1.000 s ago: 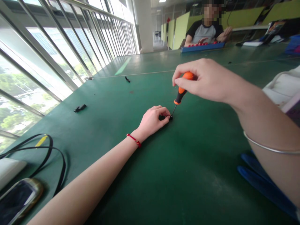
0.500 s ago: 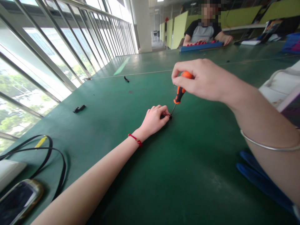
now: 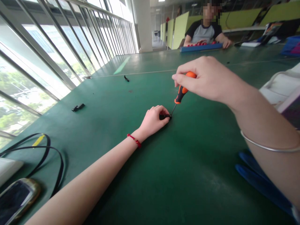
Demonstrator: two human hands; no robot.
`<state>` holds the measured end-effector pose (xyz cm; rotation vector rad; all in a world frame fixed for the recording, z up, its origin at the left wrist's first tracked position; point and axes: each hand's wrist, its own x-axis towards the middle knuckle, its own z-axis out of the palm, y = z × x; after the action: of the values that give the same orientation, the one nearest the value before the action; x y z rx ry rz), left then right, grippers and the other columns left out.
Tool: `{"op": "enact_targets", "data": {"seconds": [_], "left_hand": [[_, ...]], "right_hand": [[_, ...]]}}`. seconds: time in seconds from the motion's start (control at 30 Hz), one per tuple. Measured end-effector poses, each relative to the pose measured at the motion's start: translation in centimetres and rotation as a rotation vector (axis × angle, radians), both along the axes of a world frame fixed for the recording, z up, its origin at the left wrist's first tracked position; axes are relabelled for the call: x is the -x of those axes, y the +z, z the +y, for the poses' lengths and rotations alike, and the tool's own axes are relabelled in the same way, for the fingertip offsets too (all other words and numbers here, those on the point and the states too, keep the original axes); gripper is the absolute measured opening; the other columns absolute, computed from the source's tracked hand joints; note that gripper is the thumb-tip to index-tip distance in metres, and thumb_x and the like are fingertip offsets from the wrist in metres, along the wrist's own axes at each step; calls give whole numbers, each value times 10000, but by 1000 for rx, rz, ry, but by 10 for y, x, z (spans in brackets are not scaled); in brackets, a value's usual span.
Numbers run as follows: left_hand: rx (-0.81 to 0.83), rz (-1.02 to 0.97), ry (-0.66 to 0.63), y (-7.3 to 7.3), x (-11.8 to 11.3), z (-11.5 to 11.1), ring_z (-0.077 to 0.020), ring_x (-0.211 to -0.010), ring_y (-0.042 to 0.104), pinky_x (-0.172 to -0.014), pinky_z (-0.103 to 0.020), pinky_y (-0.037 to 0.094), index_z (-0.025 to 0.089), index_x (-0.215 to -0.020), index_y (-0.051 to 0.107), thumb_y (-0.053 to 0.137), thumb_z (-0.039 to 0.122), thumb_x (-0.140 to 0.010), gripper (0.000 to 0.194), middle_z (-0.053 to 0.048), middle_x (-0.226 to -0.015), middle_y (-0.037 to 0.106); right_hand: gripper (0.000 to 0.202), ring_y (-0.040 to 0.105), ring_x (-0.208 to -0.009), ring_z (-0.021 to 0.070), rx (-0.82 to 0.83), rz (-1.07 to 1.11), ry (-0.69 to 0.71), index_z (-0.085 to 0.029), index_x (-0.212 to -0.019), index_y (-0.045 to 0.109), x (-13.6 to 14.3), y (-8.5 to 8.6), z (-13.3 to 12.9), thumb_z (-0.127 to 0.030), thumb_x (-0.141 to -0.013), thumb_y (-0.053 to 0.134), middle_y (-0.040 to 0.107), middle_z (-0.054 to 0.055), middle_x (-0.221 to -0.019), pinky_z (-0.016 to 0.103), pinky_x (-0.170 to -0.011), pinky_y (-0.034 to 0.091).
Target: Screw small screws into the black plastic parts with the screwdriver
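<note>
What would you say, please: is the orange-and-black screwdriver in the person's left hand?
No, the right hand grips the screwdriver, while the left hand holds a small black part.

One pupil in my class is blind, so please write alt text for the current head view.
A bare right hand grips an orange-and-black screwdriver, its thin metal shaft slanting down to a small black part that the left hand holds on a green tabletop.

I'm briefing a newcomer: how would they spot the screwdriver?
Above the green table is the right hand. The screwdriver slants down from it toward a black part in the left hand. Its orange-and-black handle sets it apart from the black pieces farther left.
</note>
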<state>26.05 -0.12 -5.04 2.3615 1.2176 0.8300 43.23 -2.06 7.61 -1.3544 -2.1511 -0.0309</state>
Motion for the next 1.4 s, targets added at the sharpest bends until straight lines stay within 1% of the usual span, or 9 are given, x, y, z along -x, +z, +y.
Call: {"op": "enact_targets", "data": {"seconds": [0.07, 0.3, 0.47, 0.63, 0.73, 0.93, 1.07, 1.23, 1.4], "left_hand": [[11, -15, -6, 0, 0, 1, -173, -816, 562, -782, -319, 466, 179, -815, 595, 571, 199, -739, 82, -26, -853, 623], [16, -23, -21, 0, 1, 2, -165, -807, 561, -781, -309, 467, 177, -819, 602, 568, 209, -745, 88, -25, -849, 617], [11, -20, -18, 0, 2, 2, -166, -811, 559, -781, -307, 463, 177, -829, 605, 563, 221, -753, 97, -28, -853, 614], [10, -27, -32, -1, 2, 3, -162, -796, 553, -773, -304, 460, 178, -823, 607, 556, 223, -758, 95, -24, -841, 612], [11, -33, -30, -2, 2, 3, -163, -801, 555, -774, -303, 461, 177, -825, 608, 560, 221, -753, 97, -25, -844, 611], [19, -38, -29, -2, 2, 3, -162, -799, 557, -775, -303, 464, 178, -821, 610, 563, 218, -753, 92, -22, -838, 613], [11, -36, -31, -2, 2, 3, -162, -798, 555, -773, -304, 464, 177, -820, 610, 564, 217, -751, 92, -24, -841, 610], [14, -39, -30, -2, 2, 2, -161, -798, 555, -773, -303, 465, 175, -818, 608, 565, 221, -754, 90, -24, -838, 611], [7, -30, -31, -2, 2, 2, -160, -797, 555, -771, -302, 465, 176, -822, 609, 567, 221, -755, 91, -23, -840, 612]], "right_hand": [[38, 414, -544, 118, -17, 33, 24, -231, -737, 570, 0, 0, 0, -259, -720, 551, 510, -27, -595, 272, -529, 271], [312, 383, -500, 119, 48, -13, 22, -211, -604, 539, 1, 2, -4, -414, -824, 454, 467, 3, -526, 295, -532, 253], [174, 437, -565, 130, 19, -13, 54, -256, -851, 547, 0, 2, -3, -246, -680, 581, 544, -23, -660, 278, -531, 281], [334, 314, -454, 101, 58, -39, 20, -210, -576, 525, 0, 3, -4, -424, -821, 450, 380, -19, -472, 281, -501, 228], [78, 411, -538, 121, 33, -45, 37, -224, -746, 576, -1, 4, -4, -293, -744, 541, 514, -10, -604, 274, -530, 271], [300, 412, -538, 127, 124, -38, 42, -197, -695, 585, -3, 4, -2, -404, -845, 427, 545, 16, -606, 289, -546, 273], [124, 420, -579, 123, 56, -25, 33, -210, -836, 590, -4, 5, -3, -291, -756, 540, 551, 3, -672, 277, -560, 287], [357, 341, -497, 104, 117, -53, 2, -188, -633, 581, -3, 6, -5, -440, -838, 434, 408, 3, -516, 288, -532, 244], [164, 393, -563, 106, 56, -42, 26, -226, -884, 581, -3, 5, -3, -277, -734, 539, 518, -16, -650, 275, -561, 278]]}}
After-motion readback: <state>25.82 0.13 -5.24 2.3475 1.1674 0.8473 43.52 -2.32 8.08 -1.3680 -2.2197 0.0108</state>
